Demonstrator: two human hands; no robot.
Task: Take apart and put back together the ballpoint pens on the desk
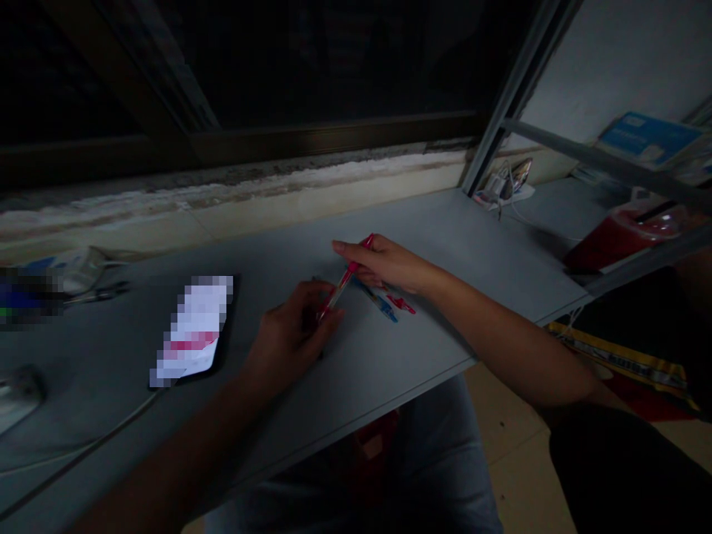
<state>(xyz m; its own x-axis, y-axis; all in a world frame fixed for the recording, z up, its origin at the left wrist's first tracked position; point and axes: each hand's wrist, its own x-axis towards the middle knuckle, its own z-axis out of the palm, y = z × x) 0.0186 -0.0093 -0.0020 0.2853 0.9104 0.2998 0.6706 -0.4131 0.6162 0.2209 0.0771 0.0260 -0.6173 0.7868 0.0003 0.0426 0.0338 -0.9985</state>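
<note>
Above a gray surface (pixel 406 356) in the head view, the left grip (pixel 292 322) and right grip (pixel 386 261) clasp opposite ends of a red pen (pixel 345 279); a blue pen (pixel 383 305) lies just beside the right grip, a lit phone (pixel 194 322) left of the left grip.

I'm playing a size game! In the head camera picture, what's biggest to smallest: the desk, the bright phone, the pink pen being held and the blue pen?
1. Desk
2. Bright phone
3. Held pink pen
4. Blue pen, judged by what shows; part may be hidden
</note>
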